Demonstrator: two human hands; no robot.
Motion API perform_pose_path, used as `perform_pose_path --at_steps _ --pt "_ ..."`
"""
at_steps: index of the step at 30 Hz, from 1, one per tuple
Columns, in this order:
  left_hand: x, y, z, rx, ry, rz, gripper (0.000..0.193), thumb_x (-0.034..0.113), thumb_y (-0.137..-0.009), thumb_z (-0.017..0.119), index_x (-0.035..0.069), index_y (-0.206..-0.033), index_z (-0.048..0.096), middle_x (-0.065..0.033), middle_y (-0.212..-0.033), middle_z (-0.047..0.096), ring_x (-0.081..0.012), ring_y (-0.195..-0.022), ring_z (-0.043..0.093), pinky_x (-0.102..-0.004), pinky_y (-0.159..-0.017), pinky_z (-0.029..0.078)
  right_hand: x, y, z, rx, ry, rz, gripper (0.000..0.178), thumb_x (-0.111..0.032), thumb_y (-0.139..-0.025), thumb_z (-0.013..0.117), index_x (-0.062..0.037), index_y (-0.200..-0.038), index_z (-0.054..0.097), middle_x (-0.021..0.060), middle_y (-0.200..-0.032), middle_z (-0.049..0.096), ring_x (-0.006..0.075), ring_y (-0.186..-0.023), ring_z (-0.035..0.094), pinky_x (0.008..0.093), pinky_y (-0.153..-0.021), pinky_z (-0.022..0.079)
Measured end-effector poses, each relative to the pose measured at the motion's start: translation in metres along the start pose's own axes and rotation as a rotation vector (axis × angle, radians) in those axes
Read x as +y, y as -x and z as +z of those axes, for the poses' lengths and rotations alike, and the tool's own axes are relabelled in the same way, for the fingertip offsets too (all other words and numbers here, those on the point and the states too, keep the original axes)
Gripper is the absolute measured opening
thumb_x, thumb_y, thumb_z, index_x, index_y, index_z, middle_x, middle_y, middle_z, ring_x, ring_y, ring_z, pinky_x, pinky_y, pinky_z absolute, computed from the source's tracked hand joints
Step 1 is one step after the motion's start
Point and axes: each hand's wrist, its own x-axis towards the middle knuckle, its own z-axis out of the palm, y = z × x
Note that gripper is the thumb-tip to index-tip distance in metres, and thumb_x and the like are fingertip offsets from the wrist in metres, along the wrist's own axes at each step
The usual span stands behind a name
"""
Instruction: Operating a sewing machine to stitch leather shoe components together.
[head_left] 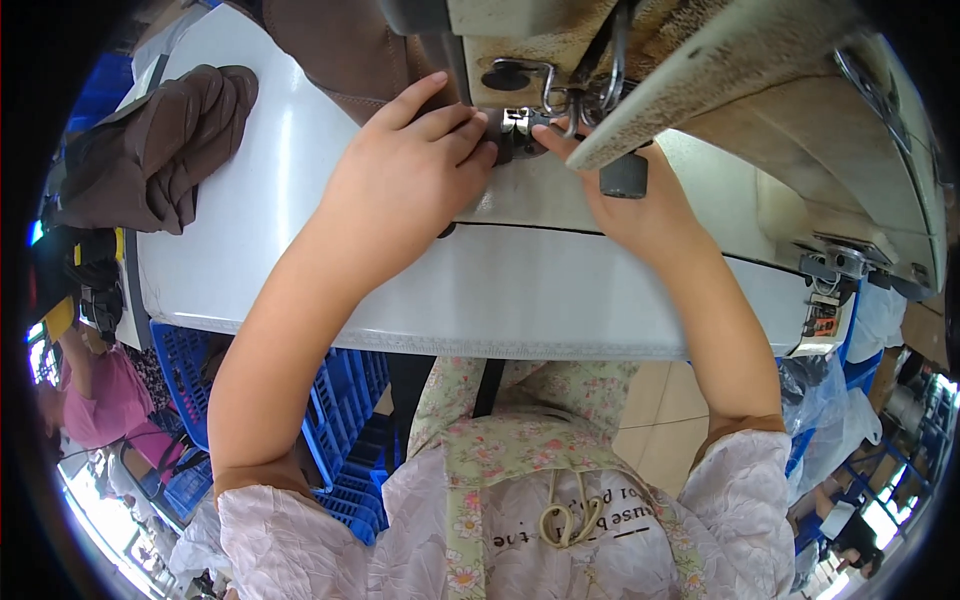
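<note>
Two bare hands are under my observation from the remote station. I record the left hand [400,180] palm down on a brown leather-like piece [335,40], index finger set apart from the rest, the other fingers bent, thumb close below them. I cannot tell whether the thumb pinches the edge. The piece extends beyond and to the left of these fingers, a stitched seam showing, with its near end directly under the fingertips.

I record the right hand [640,215] partly hidden by the sewing machine [720,110]. One fingertip points left, just beside the metal presser foot [517,124], which sits between the two sets of fingers. I cannot tell whether the remaining right fingers hold anything. A dark grey block [624,177] appears in front of that hand.

Well to the left of the left fingers, I note a folded pile of brown pieces [185,135] on the white table [560,300]. Nearer the body than both hands, below the table edge, I note blue crates [350,385]. Far left of the fingers, another person wears a pink top [105,390].
</note>
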Motion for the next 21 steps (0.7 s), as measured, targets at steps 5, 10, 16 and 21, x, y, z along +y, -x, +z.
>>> perform_pose_path --at_steps 5,10,16,21 --pt "-0.002 0.001 0.002 -0.070 0.008 -0.003 0.030 0.010 -0.078 0.063 0.007 -0.106 0.074 -0.0080 -0.116 0.071 -0.0196 -0.118 0.062 -0.0438 -0.117 0.035 -0.005 -0.001 -0.002 0.031 -0.067 0.007 0.019 -0.003 -0.084 0.064 0.0015 -0.067 0.057 0.0125 -0.079 0.052 0.0312 -0.080 0.055 0.0429 -0.074 0.047" --pt "-0.005 0.001 -0.001 -0.093 0.072 -0.018 0.034 0.006 -0.075 0.065 0.007 -0.109 0.073 -0.0065 -0.121 0.069 -0.0201 -0.121 0.059 -0.0440 -0.117 0.035 -0.009 -0.001 -0.006 0.013 -0.053 0.024 0.014 -0.005 -0.084 0.066 0.0007 -0.072 0.061 0.0120 -0.083 0.054 0.0311 -0.085 0.057 0.0432 -0.076 0.048" --pt "-0.007 -0.002 -0.005 -0.105 0.069 0.002 0.034 0.007 -0.077 0.065 0.007 -0.109 0.073 -0.0067 -0.121 0.069 -0.0203 -0.119 0.060 -0.0426 -0.116 0.035 -0.009 -0.003 -0.005 0.048 -0.093 0.012 0.008 -0.007 -0.085 0.064 -0.0001 -0.081 0.065 0.0112 -0.093 0.061 0.0314 -0.093 0.060 0.0418 -0.081 0.050" --pt "-0.006 -0.001 -0.002 -0.076 0.066 -0.002 0.031 0.008 -0.078 0.063 0.007 -0.108 0.073 -0.0080 -0.120 0.069 -0.0226 -0.118 0.060 -0.0423 -0.114 0.038 -0.011 -0.002 -0.006 0.027 -0.110 0.025 0.008 -0.007 -0.086 0.063 -0.0002 -0.082 0.066 0.0112 -0.095 0.061 0.0315 -0.095 0.060 0.0419 -0.082 0.050"
